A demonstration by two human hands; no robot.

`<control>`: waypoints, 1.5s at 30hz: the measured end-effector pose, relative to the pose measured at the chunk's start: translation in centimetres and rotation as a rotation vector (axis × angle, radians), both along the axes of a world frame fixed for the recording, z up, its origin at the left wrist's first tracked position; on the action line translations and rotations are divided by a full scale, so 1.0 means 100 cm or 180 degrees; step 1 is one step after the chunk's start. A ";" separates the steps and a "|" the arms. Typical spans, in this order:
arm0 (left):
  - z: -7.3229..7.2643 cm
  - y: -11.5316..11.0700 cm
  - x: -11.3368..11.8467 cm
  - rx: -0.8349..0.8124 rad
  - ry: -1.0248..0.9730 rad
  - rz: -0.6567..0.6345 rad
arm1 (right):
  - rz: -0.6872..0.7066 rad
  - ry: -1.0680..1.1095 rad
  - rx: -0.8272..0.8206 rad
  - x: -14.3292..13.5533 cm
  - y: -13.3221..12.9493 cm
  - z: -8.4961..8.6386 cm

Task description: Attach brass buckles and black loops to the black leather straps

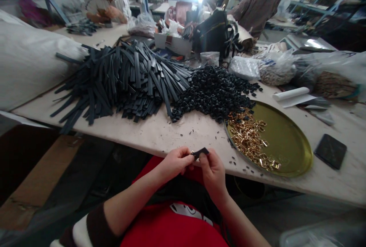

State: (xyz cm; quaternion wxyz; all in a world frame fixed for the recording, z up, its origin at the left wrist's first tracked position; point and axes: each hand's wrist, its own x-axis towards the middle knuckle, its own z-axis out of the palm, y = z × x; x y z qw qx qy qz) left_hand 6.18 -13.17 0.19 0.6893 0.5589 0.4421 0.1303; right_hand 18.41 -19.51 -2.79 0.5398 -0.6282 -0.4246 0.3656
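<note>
Lower centre: left hand and right hand pinch one short black strap, gold fitting at its left end. Looks part-done; loose black strips centre-left, gold buckles right look unused.

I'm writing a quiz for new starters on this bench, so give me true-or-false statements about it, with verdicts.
1. The left hand and right hand hold one small black piece. True.
2. Both hands wear gloves. False: both are bare.
3. Black loops lie between the black straps and the tray. True.
4. The tray holds white buttons. False: it holds gold-coloured metal pieces.
5. A white roll lies outside the tray. True.
</note>
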 end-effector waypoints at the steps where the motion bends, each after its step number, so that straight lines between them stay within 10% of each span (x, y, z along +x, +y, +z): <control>1: 0.000 0.000 0.000 0.0204 0.0124 -0.0003 | 0.0001 -0.0304 0.0155 0.001 -0.001 0.000; 12: 0.001 0.025 0.002 0.0584 0.0384 -0.0441 | 0.0447 0.1154 -0.0474 0.012 0.029 0.002; 19: -0.018 0.048 0.021 0.0443 0.0091 -0.0394 | 0.1303 -0.0025 -0.0367 0.066 0.057 -0.006; 23: -0.022 0.057 0.026 0.0464 0.0325 -0.0561 | 0.0091 -0.2149 -0.0191 0.125 0.101 -0.008; 28: -0.026 0.057 0.028 0.0541 0.0382 -0.0395 | 0.0299 -0.3329 -0.0491 0.155 0.139 -0.012; 36: -0.026 0.051 0.028 0.1012 0.0273 0.0156 | 0.0358 -0.2409 -0.0367 0.123 0.117 0.001; 40: -0.035 0.057 0.032 0.1192 0.0171 0.0520 | 0.0621 -0.0949 -0.0500 0.081 0.099 -0.012; 45: -0.046 0.060 0.030 0.1075 0.0055 0.0652 | 0.0557 -0.1045 -0.0350 0.056 0.089 -0.031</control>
